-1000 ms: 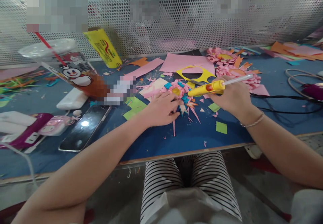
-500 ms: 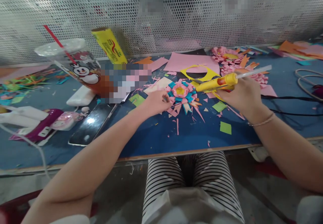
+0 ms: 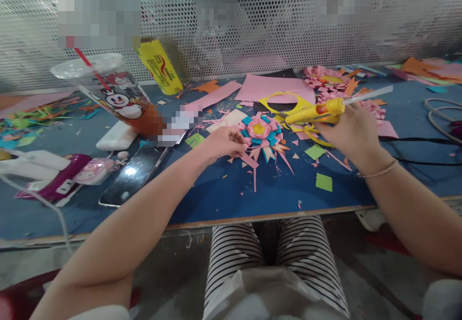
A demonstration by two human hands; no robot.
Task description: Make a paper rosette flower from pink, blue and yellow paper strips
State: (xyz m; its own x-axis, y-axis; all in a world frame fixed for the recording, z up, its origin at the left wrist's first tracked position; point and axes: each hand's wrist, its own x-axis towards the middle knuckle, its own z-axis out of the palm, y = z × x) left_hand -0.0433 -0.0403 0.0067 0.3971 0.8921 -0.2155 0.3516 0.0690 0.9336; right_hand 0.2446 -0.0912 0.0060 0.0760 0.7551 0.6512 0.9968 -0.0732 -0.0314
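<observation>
A paper flower (image 3: 260, 130) in pink and blue with a yellow centre lies on the blue table (image 3: 224, 199). At its left edge is my left hand (image 3: 227, 144), fingers curled and pressed together; whatever they pinch is too small to name. My right hand (image 3: 355, 130) is wrapped round a yellow glue gun (image 3: 315, 111), a clear glue stick poking out of its back. The gun's nozzle points left, a little to the right of the flower and apart from it. Behind it lies a yellow paper piece (image 3: 269, 103) with a round hole, over a pink sheet (image 3: 274, 88).
To the left stand a tilted drink cup (image 3: 122, 101) and a yellow packet (image 3: 160, 67). A phone (image 3: 132, 175), a white box (image 3: 117, 136) and a purple power strip (image 3: 68, 175) lie nearby. Green squares (image 3: 324, 182) and cables (image 3: 426, 140) are at the right.
My right hand and the glue gun have moved slightly right, away from the flower. My left hand has shifted slightly, with its fingers still curled beside the flower.
</observation>
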